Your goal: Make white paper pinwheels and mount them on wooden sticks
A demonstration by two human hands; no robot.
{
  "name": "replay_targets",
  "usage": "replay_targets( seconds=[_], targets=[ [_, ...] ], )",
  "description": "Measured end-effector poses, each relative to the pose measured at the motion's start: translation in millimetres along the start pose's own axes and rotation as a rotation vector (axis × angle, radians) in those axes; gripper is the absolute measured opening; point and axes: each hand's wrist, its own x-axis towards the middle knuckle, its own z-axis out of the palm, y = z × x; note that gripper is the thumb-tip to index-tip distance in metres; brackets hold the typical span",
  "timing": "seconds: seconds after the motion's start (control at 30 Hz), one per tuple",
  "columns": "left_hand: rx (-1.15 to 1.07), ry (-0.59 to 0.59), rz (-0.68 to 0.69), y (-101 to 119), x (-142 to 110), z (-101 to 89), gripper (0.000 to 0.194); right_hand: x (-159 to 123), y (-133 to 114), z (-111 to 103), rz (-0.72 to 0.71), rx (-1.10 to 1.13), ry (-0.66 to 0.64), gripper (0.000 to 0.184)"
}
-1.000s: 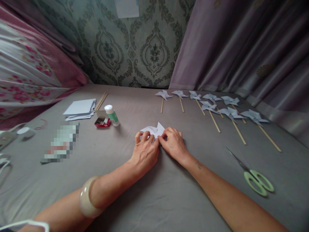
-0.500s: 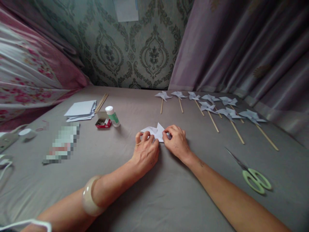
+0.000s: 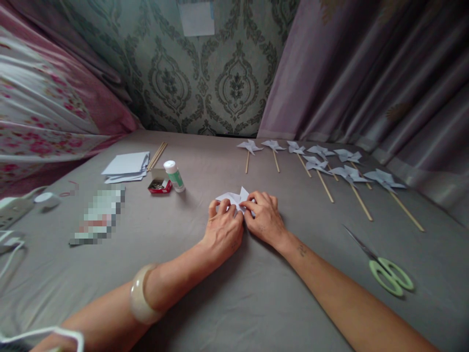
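Note:
A white paper pinwheel [image 3: 233,197] without a visible stick lies on the grey cloth in front of me, one pointed blade standing up. My left hand [image 3: 224,226] presses on its near left side with curled fingers. From the right, my right hand [image 3: 264,215] reaches its thumb and fingertips to the middle of the pinwheel, closed on the folded paper there. The fingers hide much of the pinwheel's near side. Left of it stand a glue stick [image 3: 174,176] with a white cap and a small red box [image 3: 160,187] of metal pins or tacks.
Several finished pinwheels [image 3: 350,176] on wooden sticks lie at the back right. Green-handled scissors [image 3: 388,271] rest at the right. At the left are stacked white papers [image 3: 126,165], wooden sticks [image 3: 157,155], a blurred packet [image 3: 100,212] and a power strip [image 3: 14,210]. A white cable [image 3: 54,332] crosses the lower left corner.
My right hand has moved slightly left, its fingertips going from the right blade to the pinwheel's middle. My left hand stays on the paper. The whole view has shifted a little.

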Motion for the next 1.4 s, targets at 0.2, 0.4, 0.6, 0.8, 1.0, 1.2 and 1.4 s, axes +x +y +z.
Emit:
replay_targets(
  seconds=[0.2,0.4,0.6,0.8,1.0,1.2,1.4],
  targets=[
    [-0.008,-0.003,-0.004,-0.4,0.5,0.3,0.020,0.7,-0.4,0.2,-0.031,-0.032,-0.027,0.024],
    [-0.034,0.032,0.006,-1.8,0.5,2.2,0.019,2.3,-1.7,-2.1,-0.075,-0.073,-0.064,0.022],
    [-0.143,0.168,-0.059,-12.7,6.5,-0.1,0.020,5.8,-0.8,-5.8,-0.139,-0.112,-0.109,0.024],
    [-0.244,0.321,-0.279,-32.6,15.5,-2.4,0.022,15.7,-2.5,-12.8,-0.228,-0.170,-0.196,0.023],
    [-0.349,0.340,-0.377,-34.8,17.4,0.9,0.023,26.2,-4.0,-16.4,-0.242,-0.148,-0.273,0.025],
    [-0.405,0.331,-0.406,-33.6,18.9,4.6,0.023,35.2,-5.8,-13.1,-0.225,-0.174,-0.292,0.026],
    [-0.406,0.306,-0.410,-34.6,20.9,5.0,0.023,37.3,-8.7,-14.5,-0.204,-0.195,-0.307,0.027]
  ],
)
